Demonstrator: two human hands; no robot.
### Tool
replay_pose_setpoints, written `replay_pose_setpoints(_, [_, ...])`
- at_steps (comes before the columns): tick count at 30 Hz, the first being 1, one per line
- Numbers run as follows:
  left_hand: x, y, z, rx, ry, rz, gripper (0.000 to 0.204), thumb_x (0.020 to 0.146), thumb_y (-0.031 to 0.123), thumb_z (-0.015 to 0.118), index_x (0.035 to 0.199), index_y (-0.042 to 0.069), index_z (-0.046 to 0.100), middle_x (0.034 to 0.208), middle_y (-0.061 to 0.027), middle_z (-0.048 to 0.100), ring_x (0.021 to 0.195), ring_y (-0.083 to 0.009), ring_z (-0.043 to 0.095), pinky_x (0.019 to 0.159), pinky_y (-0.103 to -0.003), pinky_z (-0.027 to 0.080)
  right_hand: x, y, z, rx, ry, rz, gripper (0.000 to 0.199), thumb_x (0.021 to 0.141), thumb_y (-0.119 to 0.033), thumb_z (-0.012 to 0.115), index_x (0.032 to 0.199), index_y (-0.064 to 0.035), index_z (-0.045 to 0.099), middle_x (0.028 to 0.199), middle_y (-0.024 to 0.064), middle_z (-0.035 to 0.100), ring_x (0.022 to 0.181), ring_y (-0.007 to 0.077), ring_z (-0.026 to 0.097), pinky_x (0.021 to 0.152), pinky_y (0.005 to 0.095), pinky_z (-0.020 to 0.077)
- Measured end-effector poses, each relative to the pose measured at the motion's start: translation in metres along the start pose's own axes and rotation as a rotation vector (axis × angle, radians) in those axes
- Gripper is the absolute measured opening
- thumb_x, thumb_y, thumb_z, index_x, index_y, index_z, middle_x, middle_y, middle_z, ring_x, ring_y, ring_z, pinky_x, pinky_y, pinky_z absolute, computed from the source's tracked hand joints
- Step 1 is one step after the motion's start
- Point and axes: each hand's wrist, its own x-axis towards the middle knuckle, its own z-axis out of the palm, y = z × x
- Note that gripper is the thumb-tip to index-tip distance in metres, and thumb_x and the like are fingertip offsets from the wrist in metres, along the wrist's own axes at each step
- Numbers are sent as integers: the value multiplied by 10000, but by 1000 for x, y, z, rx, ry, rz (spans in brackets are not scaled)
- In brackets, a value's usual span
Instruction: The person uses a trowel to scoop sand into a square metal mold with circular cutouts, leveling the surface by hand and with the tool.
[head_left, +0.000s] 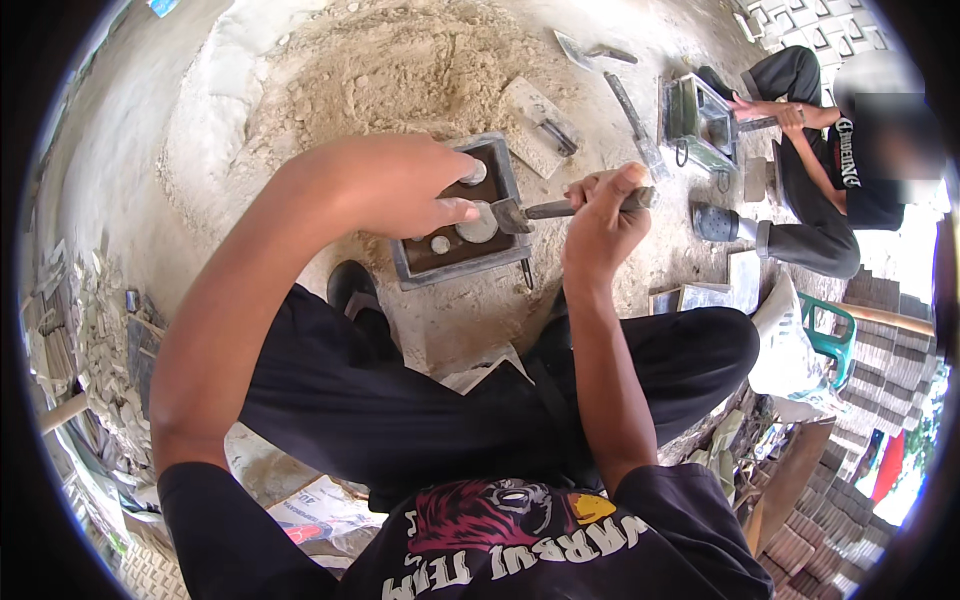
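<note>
A rectangular grey moulding frame (pixel 402 262) lies on the ground between my feet, filled with dark packed sand (pixel 425 257). Pale round discs are set in the sand, among them a large disc (pixel 478 225) and a small one (pixel 440 244). My left hand (pixel 415 185) reaches over the frame with thumb and forefinger apart; the fingertips are at the discs, and its other fingers are mostly hidden. My right hand (pixel 605 225) grips the handle of a small trowel (pixel 512 216), its blade by the large disc and the frame's right side.
Loose sand (pixel 400 60) is heaped beyond the frame. A flat float (pixel 540 125), a metal bar (pixel 632 115) and a pointed trowel (pixel 572 48) lie to the far right. There a co-worker (pixel 810 160) sits by another moulding box (pixel 698 125). Stacked tiles (pixel 870 400) stand at right.
</note>
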Motion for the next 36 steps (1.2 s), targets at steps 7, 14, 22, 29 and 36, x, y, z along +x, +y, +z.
replay_pose_setpoints(7, [-2, 0, 1, -3, 18, 12, 450, 962, 387, 540, 1239, 34, 565, 1185, -166, 634, 1092, -345, 598, 919, -431, 478, 0, 7, -6, -157, 80, 20, 442, 1022, -353, 515, 669, -108, 410, 574, -71, 350, 523, 27, 299, 471, 240, 249])
replay_pose_setpoints(14, [-7, 2, -5, -15, 25, -17, 489, 958, 411, 542, 1273, 37, 552, 1190, -187, 631, 1104, -357, 592, 920, -427, 479, -19, 84, -24, -466, -138, -29, 450, 1027, -336, 508, 651, -108, 415, 558, -83, 346, 538, 31, 320, 476, 256, 253])
replay_pose_setpoints(22, [3, 1, -5, -13, 81, -11, 449, 955, 396, 550, 1249, 56, 566, 1148, -194, 640, 1074, -356, 604, 891, -435, 481, -14, 112, -41, -346, -169, -21, 530, 1021, -325, 524, 556, -93, 423, 501, -36, 429, 466, 63, 377, 453, 280, 285])
replay_pose_setpoints(29, [21, 4, -2, 29, 94, 6, 346, 959, 354, 547, 1121, 52, 586, 1035, -169, 662, 992, -350, 629, 809, -453, 484, 0, 100, -23, -375, -227, 143, 504, 1006, -290, 547, 592, -1, 532, 511, -18, 452, 520, 59, 397, 459, 326, 302])
replay_pose_setpoints(36, [28, 8, -9, 4, 7, -75, 362, 960, 368, 546, 1166, 72, 583, 1058, -165, 667, 995, -338, 638, 824, -450, 490, 5, 123, -26, -391, -223, 92, 486, 1010, -291, 543, 580, -69, 495, 504, -67, 405, 479, 38, 368, 434, 269, 261])
